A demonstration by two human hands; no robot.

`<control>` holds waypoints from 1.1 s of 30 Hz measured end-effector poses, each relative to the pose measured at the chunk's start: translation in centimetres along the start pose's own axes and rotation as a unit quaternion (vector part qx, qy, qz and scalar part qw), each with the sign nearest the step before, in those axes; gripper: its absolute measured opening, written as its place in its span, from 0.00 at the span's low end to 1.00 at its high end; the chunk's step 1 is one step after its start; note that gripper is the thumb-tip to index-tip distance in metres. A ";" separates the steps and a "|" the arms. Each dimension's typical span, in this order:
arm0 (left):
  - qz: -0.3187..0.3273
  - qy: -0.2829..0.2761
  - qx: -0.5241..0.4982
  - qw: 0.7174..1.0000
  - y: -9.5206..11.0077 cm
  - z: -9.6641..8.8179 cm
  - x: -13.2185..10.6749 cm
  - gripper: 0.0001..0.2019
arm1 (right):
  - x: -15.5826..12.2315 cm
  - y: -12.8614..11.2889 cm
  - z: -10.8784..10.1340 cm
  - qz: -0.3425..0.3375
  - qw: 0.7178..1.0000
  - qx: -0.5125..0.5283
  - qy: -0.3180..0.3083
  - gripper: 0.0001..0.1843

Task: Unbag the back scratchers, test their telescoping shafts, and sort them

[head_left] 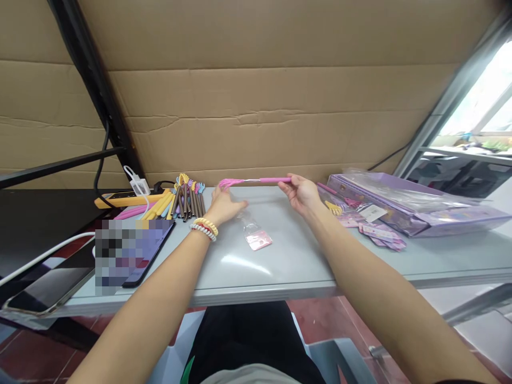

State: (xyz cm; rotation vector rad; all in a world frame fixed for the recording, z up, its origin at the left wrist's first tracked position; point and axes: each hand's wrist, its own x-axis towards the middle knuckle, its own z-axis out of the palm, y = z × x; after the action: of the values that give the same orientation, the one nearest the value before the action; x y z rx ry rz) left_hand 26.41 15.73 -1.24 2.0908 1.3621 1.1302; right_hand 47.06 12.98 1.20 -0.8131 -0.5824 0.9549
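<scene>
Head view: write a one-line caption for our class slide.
Right hand holds a pink rod, left hand at its other end, above a pale tabletop.

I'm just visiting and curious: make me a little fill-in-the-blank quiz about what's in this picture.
1. The right hand holds one end of a slim stick coloured ____.
2. Twisted bracelets are worn on the person's ____ arm.
3. Behind the table rises a panel of plain brown ____.
4. The large case at the person's right is mostly ____.

Missing words: pink; left; cardboard; purple.
</scene>
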 end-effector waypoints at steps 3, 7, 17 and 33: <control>0.023 -0.055 -0.145 0.988 0.7 0.4 -0.1 0.25 | -1.1 1.0 0.5 0.024 0.998 -0.040 -0.049 0.09; 0.018 -0.015 -0.354 0.935 1.5 0.4 0.1 0.16 | -1.9 1.5 0.3 0.089 0.957 -0.177 -0.212 0.03; 0.069 -0.064 -0.264 0.960 2.7 -1.1 -1.2 0.15 | -2.6 1.1 0.3 -0.012 0.912 -0.280 -0.301 0.22; 0.190 -0.107 0.155 0.964 3.2 -0.5 -1.8 0.17 | -1.8 0.9 0.2 -0.036 0.935 -0.225 -0.270 0.22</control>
State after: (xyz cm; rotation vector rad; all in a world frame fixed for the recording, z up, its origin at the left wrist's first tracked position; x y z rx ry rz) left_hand 27.47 12.63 0.48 2.6985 1.1214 0.8265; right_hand 45.64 11.80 0.40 -0.9252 -1.3377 0.9929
